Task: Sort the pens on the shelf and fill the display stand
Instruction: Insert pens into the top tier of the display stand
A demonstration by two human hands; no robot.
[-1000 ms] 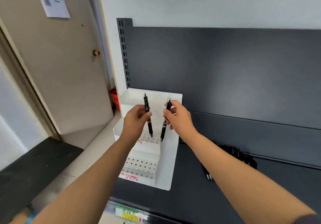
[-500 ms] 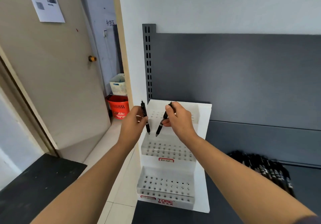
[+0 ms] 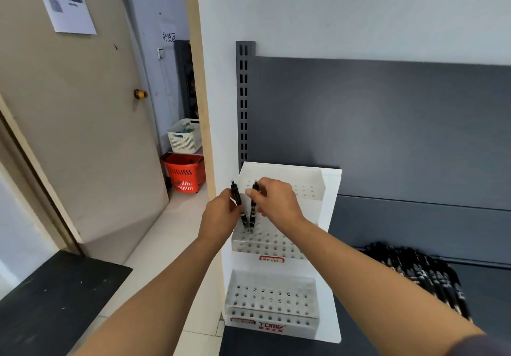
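2 black pens, 1 per hand, both near upright over the back-left corner of the display stand's (image 3: 330, 245) middle tier (image 3: 266, 246).

Left pen (image 3: 236, 194): my left hand (image 3: 219, 216) grips it about mid-barrel, fingers curled round it. Clicker end sticks up above the knuckles, tip points down at the tier's holes.

Right pen (image 3: 252, 213): my right hand (image 3: 276, 203) pinches its upper barrel between thumb and fingertips, with the remaining fingers curled loosely behind. Lower barrel hangs free below the pinch, just beside the left pen. The 2 tips are almost touching.

Cannot tell whether either tip is already seated in a hole: the tips overlap each other and the clear tier wall at that spot. Left thumb and most left fingers hidden behind the hand itself.

Stand: white, 3 perforated tiers, set on the dark shelf (image 3: 276, 347) at its left end, back against the grey panel (image 3: 387, 120). Top tier (image 3: 307, 189) partly covered by my right hand. Bottom tier (image 3: 271, 295) carries a red "TOME" label.

Pile of black pens (image 3: 423, 275) lies on the shelf, well right of the stand; my right forearm cuts off its near edge. Count not readable.
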